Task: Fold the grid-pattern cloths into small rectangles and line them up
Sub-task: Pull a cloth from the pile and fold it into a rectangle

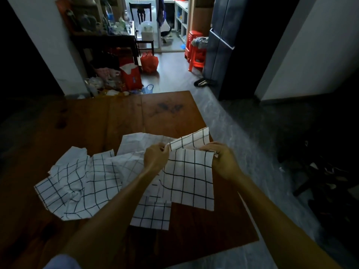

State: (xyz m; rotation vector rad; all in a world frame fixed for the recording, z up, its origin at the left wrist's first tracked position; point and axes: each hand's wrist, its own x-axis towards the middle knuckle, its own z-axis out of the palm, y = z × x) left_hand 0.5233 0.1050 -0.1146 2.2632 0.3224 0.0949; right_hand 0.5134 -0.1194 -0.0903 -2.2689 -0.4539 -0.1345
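Observation:
I hold one white cloth with a black grid [189, 175] up over the wooden table [108, 121]. My left hand [156, 157] pinches its top left corner and my right hand [223, 159] pinches its top right corner, so it hangs between them. A crumpled grid cloth [77, 183] lies on the table to the left. Another grid cloth [150, 215] lies flat under my left forearm. More white cloth [136, 140] lies behind my hands, and a corner [194, 139] sticks out at the table's right edge.
The table's right edge [229, 181] runs just beside my right hand, with grey floor [242, 133] beyond. Far back stand red stools [196, 55], a red bag [149, 62], a dark chair [140, 14] and a cluttered side table [103, 37].

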